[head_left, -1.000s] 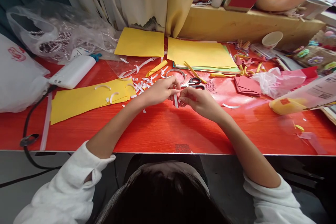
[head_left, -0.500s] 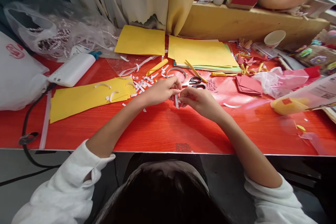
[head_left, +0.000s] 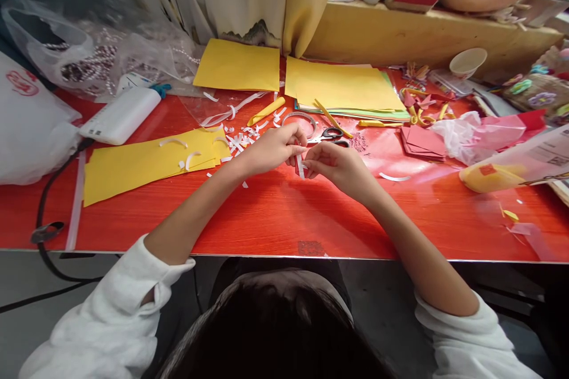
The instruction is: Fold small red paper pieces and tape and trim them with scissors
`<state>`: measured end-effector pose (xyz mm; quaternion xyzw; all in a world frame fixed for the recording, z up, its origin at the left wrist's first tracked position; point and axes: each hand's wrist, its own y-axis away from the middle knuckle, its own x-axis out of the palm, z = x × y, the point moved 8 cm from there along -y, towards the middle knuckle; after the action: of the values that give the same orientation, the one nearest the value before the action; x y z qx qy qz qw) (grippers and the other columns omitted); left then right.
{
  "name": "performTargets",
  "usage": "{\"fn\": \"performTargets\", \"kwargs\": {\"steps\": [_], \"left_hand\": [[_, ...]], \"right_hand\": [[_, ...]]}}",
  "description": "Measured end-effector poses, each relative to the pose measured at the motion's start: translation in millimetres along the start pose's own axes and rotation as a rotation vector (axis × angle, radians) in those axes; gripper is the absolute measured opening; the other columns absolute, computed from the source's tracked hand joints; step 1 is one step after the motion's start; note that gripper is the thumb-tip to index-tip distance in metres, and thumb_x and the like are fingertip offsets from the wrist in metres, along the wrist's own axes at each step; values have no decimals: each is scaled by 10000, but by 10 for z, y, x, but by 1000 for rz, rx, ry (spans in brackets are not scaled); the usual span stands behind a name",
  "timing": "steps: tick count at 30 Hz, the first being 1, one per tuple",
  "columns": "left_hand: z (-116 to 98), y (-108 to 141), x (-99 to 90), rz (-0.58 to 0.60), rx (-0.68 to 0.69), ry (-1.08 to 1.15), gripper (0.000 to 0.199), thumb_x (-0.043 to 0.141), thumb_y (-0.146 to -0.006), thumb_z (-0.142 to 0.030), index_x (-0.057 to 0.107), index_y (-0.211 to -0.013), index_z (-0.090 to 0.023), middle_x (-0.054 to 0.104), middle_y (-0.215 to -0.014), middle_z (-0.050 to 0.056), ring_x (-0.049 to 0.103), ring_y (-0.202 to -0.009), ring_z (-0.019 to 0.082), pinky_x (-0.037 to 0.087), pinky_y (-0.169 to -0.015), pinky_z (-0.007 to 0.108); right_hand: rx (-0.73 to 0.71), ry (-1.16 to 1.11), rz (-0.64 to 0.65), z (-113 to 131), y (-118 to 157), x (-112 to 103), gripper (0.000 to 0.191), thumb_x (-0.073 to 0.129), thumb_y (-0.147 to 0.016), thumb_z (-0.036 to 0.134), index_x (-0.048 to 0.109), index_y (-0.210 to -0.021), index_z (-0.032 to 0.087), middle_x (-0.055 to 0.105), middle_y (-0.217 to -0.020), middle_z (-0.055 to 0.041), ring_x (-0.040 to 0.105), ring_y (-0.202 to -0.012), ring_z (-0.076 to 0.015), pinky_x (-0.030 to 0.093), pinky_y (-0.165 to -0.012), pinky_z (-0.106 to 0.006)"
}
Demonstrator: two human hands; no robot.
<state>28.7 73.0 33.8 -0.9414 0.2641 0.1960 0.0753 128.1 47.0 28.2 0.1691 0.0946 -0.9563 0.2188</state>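
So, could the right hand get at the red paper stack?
Probably yes: nothing stands between the right hand and the red paper stack, though the hand looks busy with a small red-and-white piece.

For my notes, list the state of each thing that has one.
Left hand, pinched on red piece
Right hand, pinched, apparently on it too
Red piece, held, white strip against it
Scissors, lying down, blade opening unclear
Yellow roll, rolled up
White scraps, scattered
Red paper squares, stacked
White cup, uncovered
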Motion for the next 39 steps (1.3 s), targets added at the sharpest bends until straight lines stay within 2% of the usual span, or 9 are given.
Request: {"fn": "performTargets", "kwargs": {"steps": [10, 14, 16, 21, 26, 29, 32, 36, 39], "left_hand": [[24, -20, -11, -17, 35, 44, 79, 473, -817, -88, 471, -825, -166, 566, -644, -30, 599, -588, 87, 446, -563, 208], [-19, -4, -39, -43, 42, 58, 62, 475, -828, -102, 479, -816, -163, 563, -634, -28, 601, -592, 87, 454, -573, 210], [-42, 2, -61, -62, 50, 81, 59, 478, -831, -107, 475, -812, -163, 564, -634, -28, 602, -584, 88, 465, -574, 216], [-79, 12, -75, -80, 76, 132, 58, 477, -839, -120, 464, -831, -176, 575, -657, -27, 599, -581, 89, 488, -589, 233], [-113, 29, -88, -110, 79, 134, 37, 481, -846, -140, 472, -841, -175, 573, -650, -24, 595, -606, 92, 483, -600, 228], [-164, 42, -69, -78, 90, 97, 28, 478, -861, -185, 501, -861, -168, 590, -710, -9, 600, -647, 98, 481, -637, 234], [-253, 62, -58, -54, 160, -27, 176, 440, -895, -283, 564, -872, -162, 609, -809, 17, 600, -735, 116, 473, -708, 253], [-366, 94, -90, -123, 301, -278, 141, 512, -857, -263, 623, -854, -176, 609, -964, 32, 563, -926, 145, 434, -841, 269], [-398, 106, -105, -158, 365, -318, 106, 538, -838, -233, 628, -829, -178, 597, -999, 41, 547, -983, 148, 422, -890, 271]], "right_hand": [[0, -63, -16, -29, -8, -4, 229, 638, -786, 373, 540, -771, 167, 639, -711, -26, 627, -646, -140, 536, -644, -307], [65, -156, -36, -81, -13, -31, 267, 659, -768, 399, 536, -834, 172, 646, -718, -20, 646, -653, -147, 555, -638, -302], [128, -215, 0, -110, -9, -9, 286, 636, -785, 426, 555, -863, 164, 658, -752, -36, 661, -665, -154, 567, -652, -309], [221, -252, 129, -86, 26, 75, 309, 622, -797, 437, 611, -799, 128, 661, -758, -61, 681, -669, -164, 575, -663, -295], [216, -267, 83, -60, 31, 28, 270, 672, -767, 389, 619, -810, 128, 670, -718, -53, 681, -655, -162, 578, -651, -290], [224, -260, 69, -78, 26, 11, 258, 677, -765, 376, 618, -788, 125, 668, -716, -55, 682, -643, -165, 578, -634, -286], [218, -266, 56, -80, 19, -14, 251, 677, -766, 367, 623, -792, 123, 665, -723, -56, 684, -637, -169, 579, -629, -287], [200, -276, 37, -65, 16, -55, 280, 696, -743, 378, 644, -846, 123, 666, -729, -49, 686, -649, -176, 583, -654, -311], [182, -290, 12, -57, 14, -85, 316, 706, -731, 379, 655, -916, 129, 674, -750, -47, 687, -687, -180, 584, -699, -333]]}}
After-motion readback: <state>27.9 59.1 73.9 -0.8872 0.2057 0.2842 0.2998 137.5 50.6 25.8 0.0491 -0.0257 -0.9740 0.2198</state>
